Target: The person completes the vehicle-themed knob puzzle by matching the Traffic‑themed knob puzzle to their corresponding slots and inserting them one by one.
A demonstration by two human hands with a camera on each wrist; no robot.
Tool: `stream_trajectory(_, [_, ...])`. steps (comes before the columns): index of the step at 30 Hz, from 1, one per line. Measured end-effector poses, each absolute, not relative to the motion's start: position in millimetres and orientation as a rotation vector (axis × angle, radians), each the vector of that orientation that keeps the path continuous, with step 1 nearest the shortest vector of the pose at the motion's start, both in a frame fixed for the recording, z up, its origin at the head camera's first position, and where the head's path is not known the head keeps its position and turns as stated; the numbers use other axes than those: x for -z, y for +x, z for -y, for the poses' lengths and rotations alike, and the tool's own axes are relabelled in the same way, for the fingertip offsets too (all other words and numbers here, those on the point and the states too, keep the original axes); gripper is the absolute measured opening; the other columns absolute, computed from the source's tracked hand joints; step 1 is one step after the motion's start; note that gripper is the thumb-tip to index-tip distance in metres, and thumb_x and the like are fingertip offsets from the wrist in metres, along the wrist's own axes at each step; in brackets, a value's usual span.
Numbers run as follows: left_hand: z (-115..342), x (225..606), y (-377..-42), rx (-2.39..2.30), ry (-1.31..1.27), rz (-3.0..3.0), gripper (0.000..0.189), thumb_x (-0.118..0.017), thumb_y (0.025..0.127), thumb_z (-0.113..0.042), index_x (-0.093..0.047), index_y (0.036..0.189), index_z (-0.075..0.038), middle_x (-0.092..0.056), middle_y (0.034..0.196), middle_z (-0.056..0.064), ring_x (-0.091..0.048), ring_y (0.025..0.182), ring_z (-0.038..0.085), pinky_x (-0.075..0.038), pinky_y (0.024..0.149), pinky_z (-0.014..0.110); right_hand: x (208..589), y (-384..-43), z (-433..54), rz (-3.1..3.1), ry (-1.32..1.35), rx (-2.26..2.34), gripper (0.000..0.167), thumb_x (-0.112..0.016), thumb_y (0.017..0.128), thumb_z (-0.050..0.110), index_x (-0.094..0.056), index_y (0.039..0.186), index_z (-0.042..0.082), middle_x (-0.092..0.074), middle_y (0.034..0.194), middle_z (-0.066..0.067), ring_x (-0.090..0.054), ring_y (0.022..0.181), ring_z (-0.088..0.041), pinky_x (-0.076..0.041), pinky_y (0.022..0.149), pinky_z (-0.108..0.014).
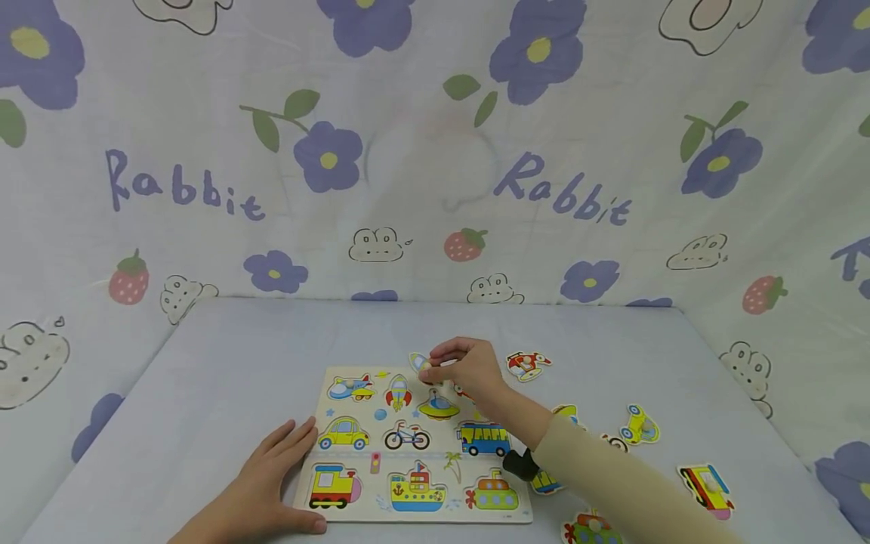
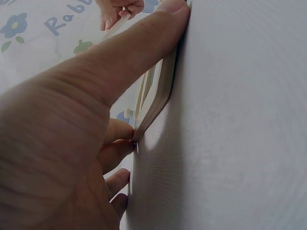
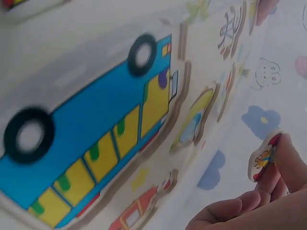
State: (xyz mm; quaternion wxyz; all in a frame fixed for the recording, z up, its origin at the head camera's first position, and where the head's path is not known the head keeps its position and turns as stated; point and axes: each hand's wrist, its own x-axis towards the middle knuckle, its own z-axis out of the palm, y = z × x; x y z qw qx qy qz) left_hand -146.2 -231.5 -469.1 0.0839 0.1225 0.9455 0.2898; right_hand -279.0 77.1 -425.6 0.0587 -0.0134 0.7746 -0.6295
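Note:
A wooden puzzle board (image 1: pixel 372 500) with vehicle pictures lies on the table. My right hand (image 1: pixel 469 370), above its far edge, pinches a small rocket piece (image 1: pixel 418 363) between thumb and fingers. The right wrist view shows the red fins and yellow flame of this rocket piece (image 3: pixel 263 160). Below the piece are the rocket picture (image 1: pixel 398 393) and the saucer picture (image 1: pixel 438 406). My left hand (image 1: pixel 268 480) rests at the board's near left corner, fingers along the left side and thumb by the near edge. In the left wrist view the thumb (image 2: pixel 139 45) lies extended along the board's edge (image 2: pixel 160 91).
Loose pieces lie right of the board: a helicopter (image 1: pixel 526 365), a yellow car (image 1: pixel 640 425), a train (image 1: pixel 707 489), a submarine (image 1: pixel 593 530) and a bus (image 1: pixel 546 482) partly under the right forearm. A patterned cloth (image 1: pixel 435 204) hangs behind the table.

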Motion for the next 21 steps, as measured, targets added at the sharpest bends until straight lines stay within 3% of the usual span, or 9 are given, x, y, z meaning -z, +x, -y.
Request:
stream_trajectory(3, [231,469,-146,-0.865,0.381,-2.829,0.126,-0.081,0.053,-0.074,-0.038,0.152,-0.008,-0.026,0.160,0.002,-0.009,0.146,0.033,-0.019,0.109,0.065,428,-278,-70,-2.356,-0.008,1.893,0.028,-0.091,0.068,0.011,-0.073,0.089,0.011,-0.071,0.087,-0.004,-0.064,0.080,-0.020,-0.039,0.059,-0.029])
stream_trajectory(8, [232,468,-146,-0.867,0.390,-2.836,0.126,-0.080,0.053,-0.075,-0.038,0.152,-0.008,-0.026,0.160,0.001,-0.010,0.146,0.033,-0.019,0.110,0.064,432,-276,-61,-2.356,0.015,1.883,0.029,-0.091,0.068,0.009,-0.072,0.091,0.008,-0.071,0.086,-0.006,-0.066,0.080,-0.022,-0.049,0.071,-0.032])
stream_trajectory(21, [233,473,-147,-0.851,0.412,-2.843,0.127,-0.079,0.053,-0.076,-0.038,0.152,-0.008,-0.025,0.160,0.000,-0.010,0.146,0.032,-0.019,0.110,0.064,443,-276,-50,-2.420,0.109,1.741,0.028,-0.090,0.068,0.003,-0.072,0.089,0.005,-0.070,0.079,-0.004,-0.066,0.076,-0.019,-0.053,0.077,-0.035])
